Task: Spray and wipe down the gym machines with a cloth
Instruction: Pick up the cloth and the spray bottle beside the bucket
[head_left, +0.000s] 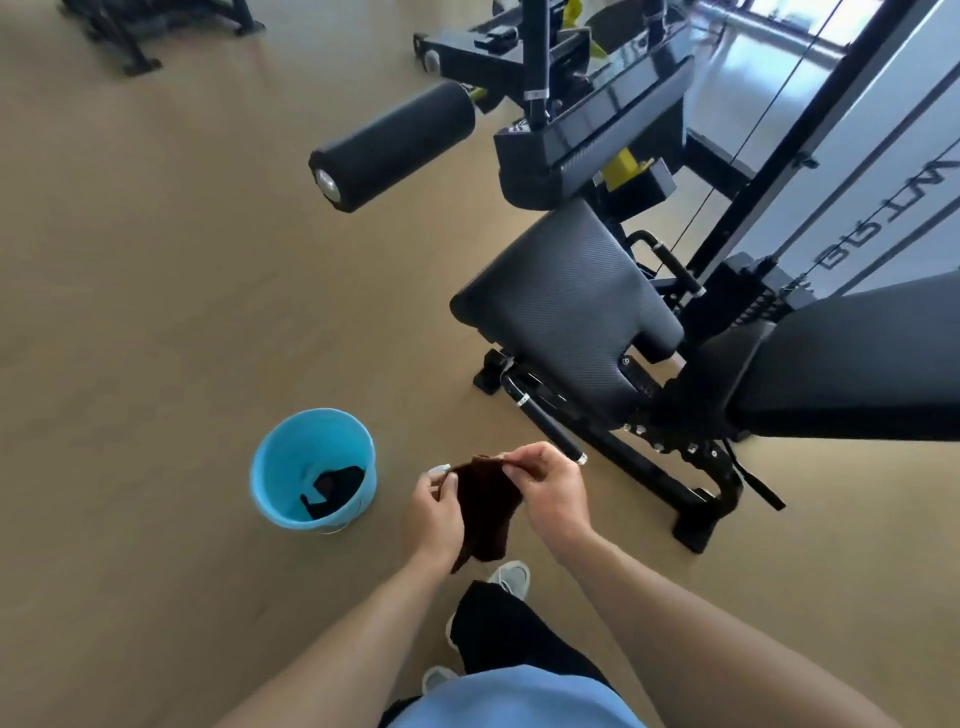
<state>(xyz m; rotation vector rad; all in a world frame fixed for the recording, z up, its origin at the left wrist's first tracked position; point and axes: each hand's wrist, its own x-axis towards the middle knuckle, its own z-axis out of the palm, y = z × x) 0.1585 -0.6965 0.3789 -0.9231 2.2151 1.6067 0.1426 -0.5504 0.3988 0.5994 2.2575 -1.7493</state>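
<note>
The gym machine fills the far right, its black seat pad facing you and a foam roller jutting out beyond the seat. On the floor near the seat's front stands your blue bucket, a dark rag lying in its bottom. Between bucket and seat you hold the brown cloth up by its top edge: your left hand pinches one corner, your right hand the other, both grips narrow. You appear to be opening the cloth out, wiping not yet begun. No spray bottle shows; next, you likely fold the cloth and reach toward the seat.
</note>
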